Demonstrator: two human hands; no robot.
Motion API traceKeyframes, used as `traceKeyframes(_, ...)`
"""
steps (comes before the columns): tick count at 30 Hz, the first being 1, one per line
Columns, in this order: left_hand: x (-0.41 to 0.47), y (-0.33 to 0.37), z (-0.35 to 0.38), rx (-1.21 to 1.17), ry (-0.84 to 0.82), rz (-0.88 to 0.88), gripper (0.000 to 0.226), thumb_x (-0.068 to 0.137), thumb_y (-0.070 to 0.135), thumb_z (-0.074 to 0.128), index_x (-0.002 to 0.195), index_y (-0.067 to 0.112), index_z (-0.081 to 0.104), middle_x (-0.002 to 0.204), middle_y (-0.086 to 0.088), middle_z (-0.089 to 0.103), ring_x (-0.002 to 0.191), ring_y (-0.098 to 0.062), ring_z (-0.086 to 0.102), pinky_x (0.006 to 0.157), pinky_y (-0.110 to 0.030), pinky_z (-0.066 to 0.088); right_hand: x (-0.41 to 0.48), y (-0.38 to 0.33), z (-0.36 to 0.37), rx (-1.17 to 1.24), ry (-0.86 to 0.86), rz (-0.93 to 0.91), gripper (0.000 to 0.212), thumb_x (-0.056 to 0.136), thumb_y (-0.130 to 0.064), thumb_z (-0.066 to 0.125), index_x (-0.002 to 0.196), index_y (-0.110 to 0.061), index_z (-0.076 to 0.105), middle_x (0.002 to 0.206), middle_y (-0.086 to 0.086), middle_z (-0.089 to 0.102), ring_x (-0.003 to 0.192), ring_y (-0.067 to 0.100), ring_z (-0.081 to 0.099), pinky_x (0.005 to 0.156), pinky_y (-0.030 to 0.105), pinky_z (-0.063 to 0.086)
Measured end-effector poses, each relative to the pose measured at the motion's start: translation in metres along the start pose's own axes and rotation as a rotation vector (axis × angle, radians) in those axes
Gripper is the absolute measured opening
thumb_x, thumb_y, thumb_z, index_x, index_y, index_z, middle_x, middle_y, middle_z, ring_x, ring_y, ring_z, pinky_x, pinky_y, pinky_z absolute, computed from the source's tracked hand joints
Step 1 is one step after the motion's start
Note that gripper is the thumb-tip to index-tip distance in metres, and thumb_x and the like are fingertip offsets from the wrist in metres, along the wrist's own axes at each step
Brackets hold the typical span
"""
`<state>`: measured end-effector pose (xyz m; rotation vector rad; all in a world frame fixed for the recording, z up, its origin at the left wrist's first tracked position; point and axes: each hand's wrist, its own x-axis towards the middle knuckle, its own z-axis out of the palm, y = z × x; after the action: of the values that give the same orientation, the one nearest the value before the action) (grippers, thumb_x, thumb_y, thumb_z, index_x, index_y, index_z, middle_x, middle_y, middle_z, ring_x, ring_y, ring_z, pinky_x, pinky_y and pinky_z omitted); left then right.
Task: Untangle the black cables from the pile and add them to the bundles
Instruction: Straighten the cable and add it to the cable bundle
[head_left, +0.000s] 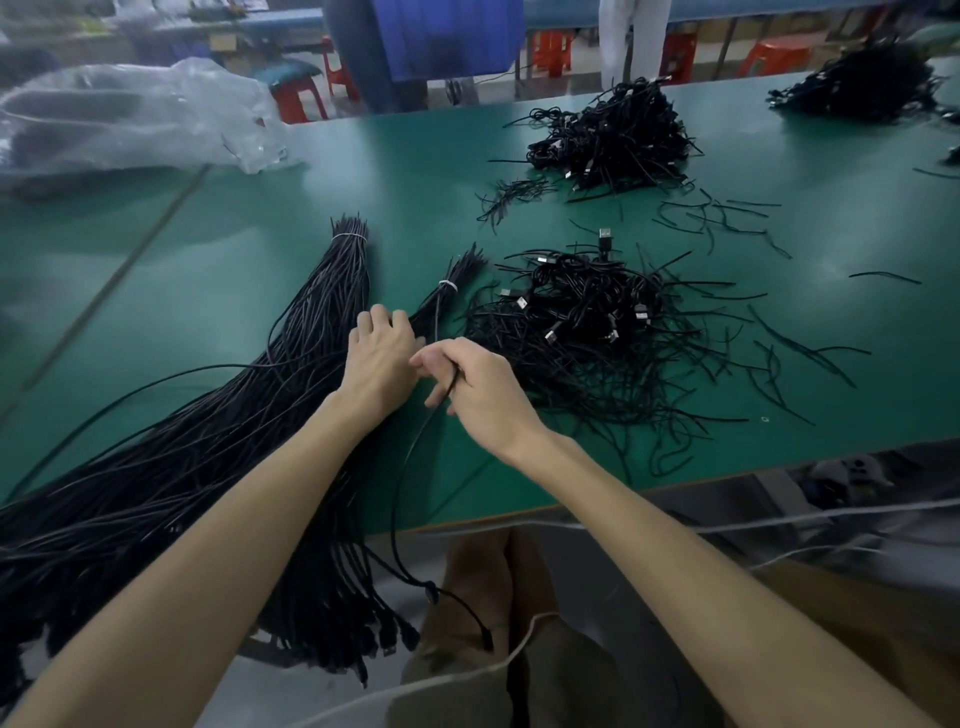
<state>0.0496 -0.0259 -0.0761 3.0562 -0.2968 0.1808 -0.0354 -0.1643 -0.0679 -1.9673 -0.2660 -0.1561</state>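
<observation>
Black single cable (396, 493) pinched in the curled right hand (483, 387), trailing off the green counter (311, 171) edge, lower end lost against dark clothing. Left hand (382, 358) laid over the small tied bundle (452, 275) beside the large bundle (234, 441), fingertips tucked away, hold impossible to tell; large bundle partly under the forearm. Just right, tangled pile (582, 322); farther, second pile (608, 135) and blurred plastic bag (130, 114) far left.
</observation>
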Motion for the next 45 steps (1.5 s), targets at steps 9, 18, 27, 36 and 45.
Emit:
traceKeyframes(9, 0.026, -0.025, 0.017, 0.041, 0.161, -0.089, 0.014, 0.098, 0.003, 0.052, 0.111, 0.000, 0.048, 0.120, -0.026, 0.046, 0.108, -0.041, 0.044, 0.089, -0.044, 0.039, -0.007, 0.001, 0.005, 0.102, -0.008, -0.037, 0.034, 0.111, -0.030, 0.043, 0.105, -0.012, 0.072, 0.103, 0.002, 0.068, 0.068, 0.016, 0.071, 0.066, 0.012, 0.042)
traceKeyframes(18, 0.024, -0.022, 0.017, -0.157, 0.251, -0.140, 0.037, 0.106, 0.029, 0.051, 0.128, -0.001, 0.050, 0.132, -0.022, 0.043, 0.121, -0.039, 0.038, 0.103, -0.047, 0.031, -0.013, 0.000, -0.010, 0.202, 0.100, 0.111, 0.035, 0.111, -0.034, 0.041, 0.114, -0.010, 0.067, 0.105, 0.005, 0.065, 0.070, 0.016, 0.072, 0.060, 0.023, 0.050)
traceKeyframes(27, -0.053, 0.017, -0.033, -0.898, 0.001, 0.145, 0.056, 0.110, 0.043, 0.034, 0.080, 0.011, 0.070, 0.079, -0.004, 0.073, 0.075, -0.027, 0.069, 0.077, -0.046, 0.056, -0.009, -0.007, -0.023, 0.427, 0.298, 0.276, 0.042, 0.112, -0.037, 0.037, 0.105, -0.011, 0.069, 0.098, 0.013, 0.069, 0.065, 0.018, 0.068, 0.056, 0.028, 0.051)
traceKeyframes(36, -0.112, 0.016, -0.059, -1.492, -0.684, 0.410, 0.034, 0.111, 0.031, 0.044, 0.084, 0.013, 0.056, 0.059, -0.003, 0.046, 0.042, -0.019, 0.052, 0.054, -0.030, 0.049, -0.011, -0.003, -0.048, 0.471, 0.451, 0.333, 0.040, 0.113, -0.030, 0.034, 0.103, -0.009, 0.067, 0.089, 0.007, 0.065, 0.053, 0.013, 0.064, 0.047, 0.020, 0.045)
traceKeyframes(45, -0.057, 0.039, -0.089, -2.409, -0.258, -0.163, 0.033, 0.113, 0.025, 0.037, 0.084, 0.018, 0.053, 0.060, 0.011, 0.043, 0.045, -0.003, 0.041, 0.052, -0.017, 0.047, -0.045, -0.004, -0.022, 0.239, 0.097, 0.268, 0.075, 0.107, -0.031, 0.050, 0.164, -0.025, 0.001, 0.114, -0.007, 0.069, 0.080, 0.015, 0.076, 0.079, 0.048, 0.062)
